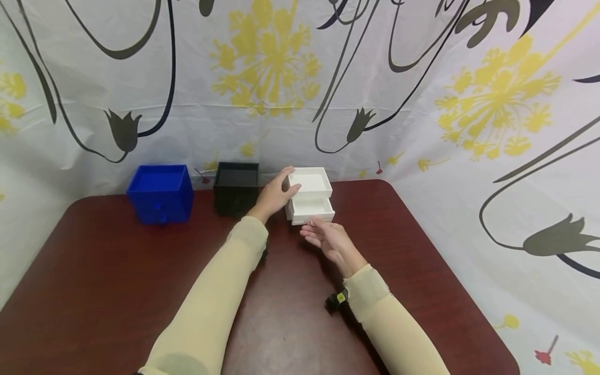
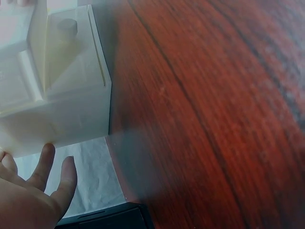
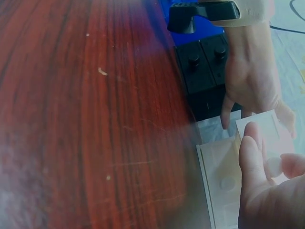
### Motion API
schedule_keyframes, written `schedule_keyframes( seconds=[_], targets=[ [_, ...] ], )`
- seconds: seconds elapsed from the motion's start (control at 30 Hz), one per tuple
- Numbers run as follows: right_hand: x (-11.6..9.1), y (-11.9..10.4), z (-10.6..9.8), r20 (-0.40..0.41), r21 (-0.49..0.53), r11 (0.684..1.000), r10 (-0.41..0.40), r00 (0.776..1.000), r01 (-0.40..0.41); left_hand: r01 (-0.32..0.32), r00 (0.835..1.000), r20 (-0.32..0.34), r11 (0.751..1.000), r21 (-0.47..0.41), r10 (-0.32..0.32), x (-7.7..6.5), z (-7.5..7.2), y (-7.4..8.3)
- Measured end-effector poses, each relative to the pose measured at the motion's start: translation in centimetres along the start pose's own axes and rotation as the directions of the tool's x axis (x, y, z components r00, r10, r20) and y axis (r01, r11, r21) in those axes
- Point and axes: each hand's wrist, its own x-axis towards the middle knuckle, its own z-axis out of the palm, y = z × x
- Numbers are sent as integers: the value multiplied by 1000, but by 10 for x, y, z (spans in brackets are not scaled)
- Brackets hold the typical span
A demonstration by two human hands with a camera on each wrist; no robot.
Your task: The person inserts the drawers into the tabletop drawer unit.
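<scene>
A small white drawer box (image 1: 309,182) stands at the back of the table, a drawer (image 1: 311,207) pulled out of its front. My left hand (image 1: 275,195) holds the box at its left side, thumb over the top edge and forefinger near the back corner. In the left wrist view, other fingers (image 2: 44,167) rest against or close to the side wall. My right hand (image 1: 330,239) is at the front of the pulled-out drawer. Its thumb and fingers pinch the round knob (image 3: 274,167), seen in the right wrist view. Below it, a second drawer front (image 3: 219,167) with a knob is flush.
To the left stand a black drawer box (image 1: 236,190) and a blue drawer box (image 1: 160,195), their drawers pushed in. The dark red table (image 1: 117,276) meets a patterned cloth (image 1: 187,104) at the back and right. A black wrist camera (image 1: 335,301) hangs under my right sleeve.
</scene>
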Motion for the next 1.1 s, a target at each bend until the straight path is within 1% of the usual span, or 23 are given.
schedule_keyframes(
  seconds=[0.3,0.5,0.67,0.83,1.1],
  targets=[
    [-2,-2,-1,-2,20,1000,-12,1000,12,-11,1000,13,1000,5,11,3,3,2],
    [-1,-1,1,15,20,1000,-16,1000,16,-6,1000,3,1000,12,6,2,2,1],
    [0,1,2,10,36,999,-10,1000,9,11,1000,10,1000,14,-11,1,1,-1],
    [1,2,4,12,46,999,-15,1000,14,5,1000,9,1000,17,-5,1,1,-2],
    [3,1,5,16,33,999,-21,1000,21,-2,1000,5,1000,12,2,1,2,-3]
  ],
)
